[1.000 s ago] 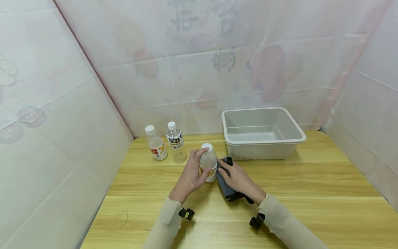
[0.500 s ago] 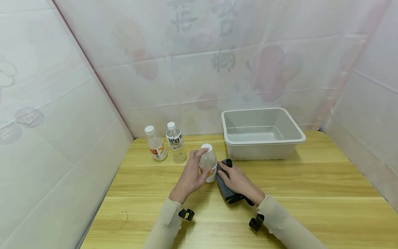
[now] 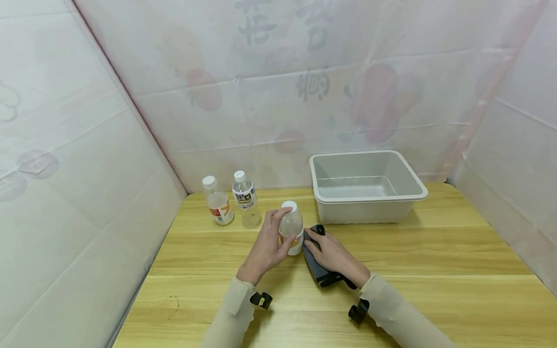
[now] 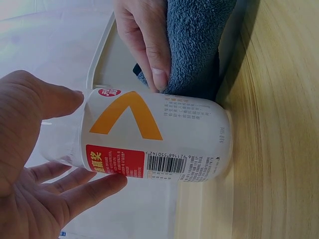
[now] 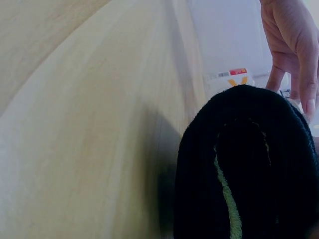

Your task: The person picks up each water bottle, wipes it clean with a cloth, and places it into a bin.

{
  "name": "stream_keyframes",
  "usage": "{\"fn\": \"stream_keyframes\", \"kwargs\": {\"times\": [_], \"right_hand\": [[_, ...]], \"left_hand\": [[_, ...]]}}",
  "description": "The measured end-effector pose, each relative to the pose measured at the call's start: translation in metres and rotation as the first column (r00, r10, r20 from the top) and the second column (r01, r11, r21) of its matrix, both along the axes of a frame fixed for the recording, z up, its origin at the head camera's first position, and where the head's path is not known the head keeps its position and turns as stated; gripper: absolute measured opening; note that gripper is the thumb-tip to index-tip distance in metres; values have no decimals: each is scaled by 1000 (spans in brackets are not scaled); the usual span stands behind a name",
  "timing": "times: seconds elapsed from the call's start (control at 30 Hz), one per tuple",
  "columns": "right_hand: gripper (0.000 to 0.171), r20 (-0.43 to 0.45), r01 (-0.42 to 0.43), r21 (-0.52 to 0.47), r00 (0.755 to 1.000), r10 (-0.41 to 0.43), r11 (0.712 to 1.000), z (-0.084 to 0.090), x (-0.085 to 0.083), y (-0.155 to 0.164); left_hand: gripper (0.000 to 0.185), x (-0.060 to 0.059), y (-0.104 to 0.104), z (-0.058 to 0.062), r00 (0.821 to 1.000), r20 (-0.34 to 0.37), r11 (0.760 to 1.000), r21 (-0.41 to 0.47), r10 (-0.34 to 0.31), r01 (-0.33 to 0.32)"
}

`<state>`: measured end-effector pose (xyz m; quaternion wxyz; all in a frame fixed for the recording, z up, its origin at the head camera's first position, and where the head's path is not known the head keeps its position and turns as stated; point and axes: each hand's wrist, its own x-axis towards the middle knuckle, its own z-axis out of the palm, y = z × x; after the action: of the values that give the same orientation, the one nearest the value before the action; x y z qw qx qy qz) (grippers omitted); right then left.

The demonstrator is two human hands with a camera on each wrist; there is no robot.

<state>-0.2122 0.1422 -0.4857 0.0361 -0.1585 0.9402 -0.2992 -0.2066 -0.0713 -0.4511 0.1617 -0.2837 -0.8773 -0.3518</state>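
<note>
Three bottles stand on the counter (image 3: 435, 251), and the nearest one, the white-capped bottle (image 3: 291, 227), is upright between the person's two hands. The left hand (image 3: 266, 249) wraps its thumb and fingers round the bottle's upper body just below the cap. The right hand (image 3: 332, 253) grips a folded grey cloth (image 4: 197, 45) and presses it against the bottle's right side, low down near the label. The bottle looks like thin, empty plastic: I'd judge it light, smooth and easy to tip or dent, so the shoulder under the cap seems the firmest place to hold. The cloth is soft and will bunch. Two other bottles (image 3: 230, 203) stand apart at the back left; a grey tub (image 3: 367, 195) sits behind.
</note>
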Motion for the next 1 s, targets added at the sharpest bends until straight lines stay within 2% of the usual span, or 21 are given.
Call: {"fn": "stream_keyframes", "kwargs": {"times": [0.2, 0.5, 0.73, 1.0], "right_hand": [[51, -23, 6, -20, 1000, -6, 1000, 5, -2, 5], [48, -148, 30, -34, 988, -35, 999, 26, -2, 15], [47, -161, 66, -45, 984, -72, 997, 44, 1, 20], [47, -186, 38, -95, 981, -55, 995, 51, 3, 24]], "left_hand": [[76, -1, 0, 0, 1000, -8, 1000, 0, 1, -1], [74, 1, 1, 0, 999, -25, 1000, 21, 22, -22], [72, 1, 0, -2, 999, -35, 999, 21, 30, -29], [72, 2, 1, -1, 1000, -4, 999, 34, 3, -3]]}}
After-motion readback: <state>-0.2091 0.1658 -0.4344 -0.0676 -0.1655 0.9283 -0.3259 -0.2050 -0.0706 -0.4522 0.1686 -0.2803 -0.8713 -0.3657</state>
